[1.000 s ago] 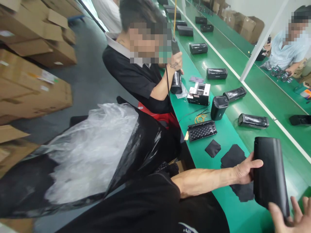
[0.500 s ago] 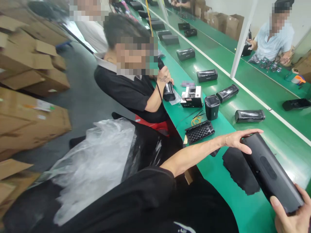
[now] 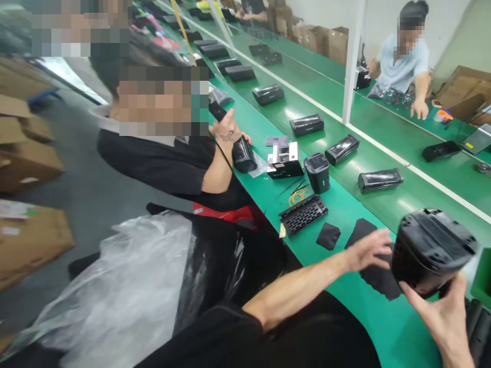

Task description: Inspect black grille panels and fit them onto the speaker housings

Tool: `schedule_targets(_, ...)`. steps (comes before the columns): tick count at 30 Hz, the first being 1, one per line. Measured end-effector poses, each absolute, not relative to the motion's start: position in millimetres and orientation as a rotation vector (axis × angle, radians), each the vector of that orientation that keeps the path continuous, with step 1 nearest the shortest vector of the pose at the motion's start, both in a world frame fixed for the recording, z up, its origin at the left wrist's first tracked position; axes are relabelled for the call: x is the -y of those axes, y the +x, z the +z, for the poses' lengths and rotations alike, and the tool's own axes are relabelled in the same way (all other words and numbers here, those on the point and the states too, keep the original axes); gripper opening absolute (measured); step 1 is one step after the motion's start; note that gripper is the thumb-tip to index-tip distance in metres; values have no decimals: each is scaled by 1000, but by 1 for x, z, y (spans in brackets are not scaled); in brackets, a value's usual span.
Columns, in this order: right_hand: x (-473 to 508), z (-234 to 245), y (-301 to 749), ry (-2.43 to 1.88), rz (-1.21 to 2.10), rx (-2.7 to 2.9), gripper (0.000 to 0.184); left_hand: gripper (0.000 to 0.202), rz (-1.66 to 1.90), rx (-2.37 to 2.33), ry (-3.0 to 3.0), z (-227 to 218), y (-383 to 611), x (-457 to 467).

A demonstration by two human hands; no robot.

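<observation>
A black speaker housing is raised over the green bench at the lower right, its ribbed end cap facing me. My right hand grips it from below, thumb and fingers wrapped on its underside. My left hand hovers just left of it, fingers spread, off the housing. Under them lie black fabric pieces and a smaller black square.
A black grille panel, yellow wires and an upright black speaker lie further along. A co-worker in black works on another unit beside me. Several black speakers ride the conveyor. A plastic-lined bag stands at my left.
The housing swung from lying lengthwise to end-on toward me. My left hand came off it and now hovers open. The view turned right.
</observation>
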State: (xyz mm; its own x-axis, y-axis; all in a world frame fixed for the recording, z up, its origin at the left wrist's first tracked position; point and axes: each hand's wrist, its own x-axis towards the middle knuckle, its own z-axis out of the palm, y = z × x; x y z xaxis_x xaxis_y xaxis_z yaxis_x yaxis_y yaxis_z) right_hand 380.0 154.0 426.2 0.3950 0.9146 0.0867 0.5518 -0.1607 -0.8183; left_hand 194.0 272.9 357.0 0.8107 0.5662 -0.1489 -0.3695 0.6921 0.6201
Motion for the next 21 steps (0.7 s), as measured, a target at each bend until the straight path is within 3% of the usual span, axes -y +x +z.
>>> schedule_targets(5,-151,448,401,-2031,157,1895,89,128,700,-324,1349,394,161,-318)
schedule_targets(9,-147,442,401,-1956,174,1961,87,119,743,-371,1660,400,161,-317)
schedule_targets(15,-112,434,400,-1876,626,1261,119,110,686,-512,1453,397,146,-309)
schedule_targets(17,-103,435,393,-1810,721,1130,113,109,658,-484,1367,399,144,-309)
schedule_targets(21,-100,433,383,-1867,613,993,94,107,647,-456,1254,398,152,-309)
